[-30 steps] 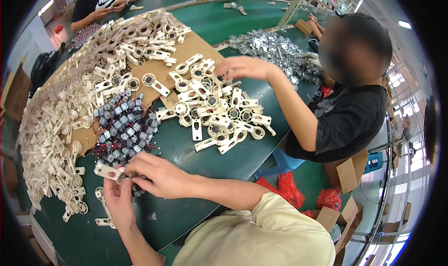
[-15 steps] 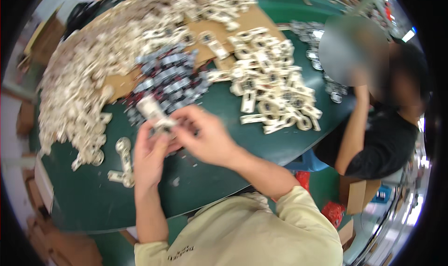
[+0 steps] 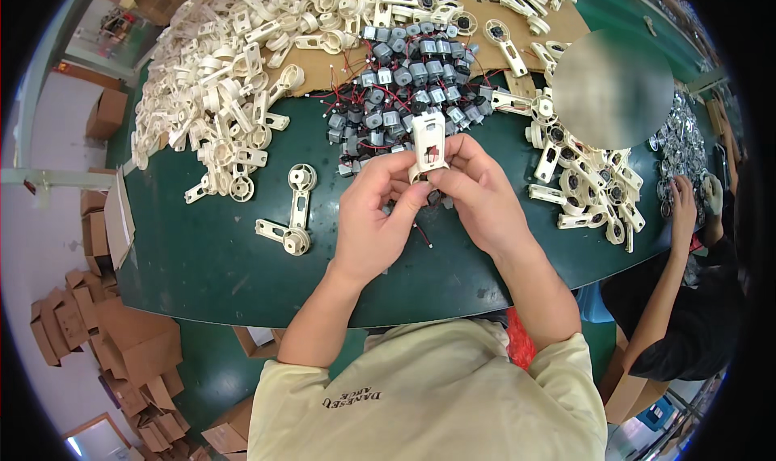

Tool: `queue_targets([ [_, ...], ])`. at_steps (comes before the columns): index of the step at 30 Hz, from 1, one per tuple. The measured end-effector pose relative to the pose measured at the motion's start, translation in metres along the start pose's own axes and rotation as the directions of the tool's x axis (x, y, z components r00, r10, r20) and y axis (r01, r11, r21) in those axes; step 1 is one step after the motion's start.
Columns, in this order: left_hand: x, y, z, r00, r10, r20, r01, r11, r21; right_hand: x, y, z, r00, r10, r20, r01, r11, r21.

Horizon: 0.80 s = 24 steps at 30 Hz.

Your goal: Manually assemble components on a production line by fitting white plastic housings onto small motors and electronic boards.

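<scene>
Both hands pinch one cream plastic housing [image 3: 429,133], held upright in front of the motor pile. My left hand [image 3: 373,218] grips its lower end with thumb and bent fingers. On the other side, my right hand [image 3: 489,194] has its thumb against the same end. Through the housing's cut-out some dark red shows. Whatever sits between my fingertips is mostly hidden, though a thin wire end dangles below. Just beyond the hands lie many small grey motors [image 3: 402,77] with red and black wires. Two joined-looking cream housings [image 3: 300,206] rest left of my left hand.
A large heap of cream housings [image 3: 218,97] covers the far left, partly on cardboard [image 3: 315,69]. Another pile [image 3: 594,182], with dark round inserts, lies right on the green table [image 3: 218,275]. A co-worker's hand [image 3: 684,206] touches shiny parts [image 3: 679,141]. Cardboard boxes [image 3: 137,340] stand left.
The view has swung, so the table sits differently in it. The housing went from tilted left to upright, still in both hands. The co-worker's raised hand is now down at the shiny parts.
</scene>
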<state>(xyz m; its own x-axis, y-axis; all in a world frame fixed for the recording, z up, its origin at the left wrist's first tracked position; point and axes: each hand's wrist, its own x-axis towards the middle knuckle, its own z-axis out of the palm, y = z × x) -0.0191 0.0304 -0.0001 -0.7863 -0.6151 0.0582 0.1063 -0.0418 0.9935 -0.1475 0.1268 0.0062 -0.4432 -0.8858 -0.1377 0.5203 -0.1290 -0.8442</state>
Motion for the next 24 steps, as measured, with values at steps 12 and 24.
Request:
queue_targets([
  [12, 0.0013, -0.0049, 0.0041, 0.983, 0.182, -0.006, -0.168, 0.921, 0.351, 0.0016, 0.0043, -0.0002, 0.998, -0.034, -0.061, 0.028, 0.995, -0.091],
  [24, 0.0028, 0.0019, 0.0040, 0.996, 0.003, -0.086, -0.006, 0.999, -0.034, -0.0010, -0.0030, 0.0029, 0.999, -0.044, 0.015, 0.045, 0.995, -0.086],
])
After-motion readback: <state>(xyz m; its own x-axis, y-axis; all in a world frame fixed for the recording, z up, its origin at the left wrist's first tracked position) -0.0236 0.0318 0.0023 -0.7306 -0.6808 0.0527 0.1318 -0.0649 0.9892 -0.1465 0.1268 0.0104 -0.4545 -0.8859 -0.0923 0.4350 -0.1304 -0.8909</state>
